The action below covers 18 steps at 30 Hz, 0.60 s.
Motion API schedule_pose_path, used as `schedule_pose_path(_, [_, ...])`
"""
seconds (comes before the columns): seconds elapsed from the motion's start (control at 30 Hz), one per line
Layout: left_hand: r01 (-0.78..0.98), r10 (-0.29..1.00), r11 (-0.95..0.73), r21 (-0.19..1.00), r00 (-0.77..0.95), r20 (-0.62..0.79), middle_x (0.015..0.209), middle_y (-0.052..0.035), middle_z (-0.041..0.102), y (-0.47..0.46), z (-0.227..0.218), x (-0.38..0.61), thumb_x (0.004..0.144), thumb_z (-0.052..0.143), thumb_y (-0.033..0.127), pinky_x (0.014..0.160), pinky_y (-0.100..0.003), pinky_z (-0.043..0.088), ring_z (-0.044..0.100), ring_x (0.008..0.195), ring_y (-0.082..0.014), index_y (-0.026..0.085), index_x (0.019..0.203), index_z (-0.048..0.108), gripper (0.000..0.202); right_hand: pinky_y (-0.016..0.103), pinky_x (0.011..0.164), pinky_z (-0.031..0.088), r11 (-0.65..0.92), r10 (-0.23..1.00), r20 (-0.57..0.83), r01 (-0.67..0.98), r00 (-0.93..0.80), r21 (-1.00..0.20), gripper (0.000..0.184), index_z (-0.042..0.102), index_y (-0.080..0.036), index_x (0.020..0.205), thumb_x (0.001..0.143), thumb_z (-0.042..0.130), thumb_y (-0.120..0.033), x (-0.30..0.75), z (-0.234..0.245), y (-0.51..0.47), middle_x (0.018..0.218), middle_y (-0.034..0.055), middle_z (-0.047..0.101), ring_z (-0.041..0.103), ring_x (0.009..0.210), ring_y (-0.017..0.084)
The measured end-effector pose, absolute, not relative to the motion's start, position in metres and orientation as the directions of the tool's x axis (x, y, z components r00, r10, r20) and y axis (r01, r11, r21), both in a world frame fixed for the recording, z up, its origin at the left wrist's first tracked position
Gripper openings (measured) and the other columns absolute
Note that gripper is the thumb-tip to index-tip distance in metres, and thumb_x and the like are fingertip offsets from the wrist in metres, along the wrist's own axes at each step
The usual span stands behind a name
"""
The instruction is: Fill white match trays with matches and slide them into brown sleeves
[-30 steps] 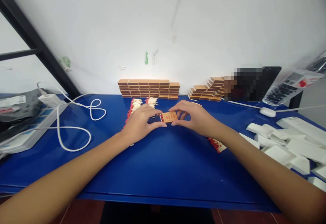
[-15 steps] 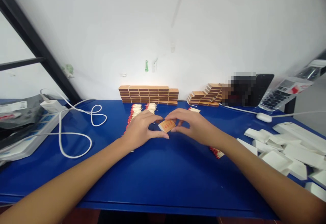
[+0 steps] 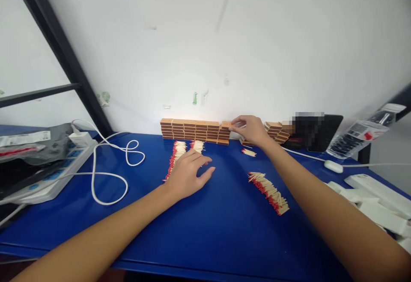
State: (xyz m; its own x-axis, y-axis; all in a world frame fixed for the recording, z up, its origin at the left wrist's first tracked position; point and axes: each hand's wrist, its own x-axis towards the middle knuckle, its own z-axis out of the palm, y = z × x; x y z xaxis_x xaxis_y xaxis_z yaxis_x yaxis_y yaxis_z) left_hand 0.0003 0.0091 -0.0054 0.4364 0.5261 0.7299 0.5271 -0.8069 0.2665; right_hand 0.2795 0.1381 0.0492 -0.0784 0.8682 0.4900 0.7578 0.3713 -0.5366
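My right hand reaches to the right end of a stack of matchboxes along the wall. Its thumb and fingers pinch a matchbox on top of that end. My left hand hovers low over the blue table with thumb and fingers apart, holding nothing. Partly behind it lie rows of red-tipped matches. Another row of matches fans out below my right forearm, and a small bunch of matches lies nearer the wall.
More matchboxes are piled right of my right hand, partly hidden by it. White box trays heap at the right, near a tilted plastic bottle and a dark phone. A power strip and white cables occupy the left.
My right hand has carried the matchbox from between both hands up to the stack by the wall. My left hand has let go of it and stays low. The view has shifted slightly.
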Motion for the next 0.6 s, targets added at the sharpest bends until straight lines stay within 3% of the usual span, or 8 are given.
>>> schedule_pose_path(0.2, [0.515,0.51,-0.817,0.259,0.437,0.741,0.094,-0.0042,0.076,0.008,-0.008,0.0,0.099,0.071,0.026,0.086,-0.043,0.058,0.068,0.09,-0.0237,0.02,0.104,0.073,0.008,0.041,0.074,0.065,0.454,0.819,0.574,0.635,-0.02,-0.625,0.021,0.075,-0.02,0.088,0.081,0.083,-0.037,0.272,0.025,0.143,0.108,0.0128,0.077,0.077,0.085,0.026])
schedule_pose_path(0.43, [0.512,0.514,-0.818,0.263,0.444,0.734,0.095,-0.0046,0.076,0.009,-0.009,-0.001,0.099,0.07,0.026,0.087,-0.043,0.058,0.068,0.091,-0.0235,0.019,0.103,0.073,0.009,0.041,0.076,0.062,0.417,0.809,0.587,0.704,0.001,-0.575,0.019,0.075,-0.021,0.086,0.084,0.076,-0.039,0.291,0.037,0.127,0.102,0.0113,0.078,0.075,0.082,0.025])
schedule_pose_path(0.6, [0.506,0.506,-0.824,0.255,0.456,0.732,0.096,-0.0045,0.076,0.009,-0.01,0.0,0.099,0.071,0.027,0.087,-0.043,0.059,0.068,0.092,-0.0235,0.019,0.103,0.073,0.008,0.04,0.076,0.057,0.256,0.761,0.639,0.852,0.114,-0.457,0.025,0.075,-0.022,0.087,0.088,0.068,-0.046,0.349,0.052,0.083,0.086,0.0092,0.079,0.071,0.078,0.026])
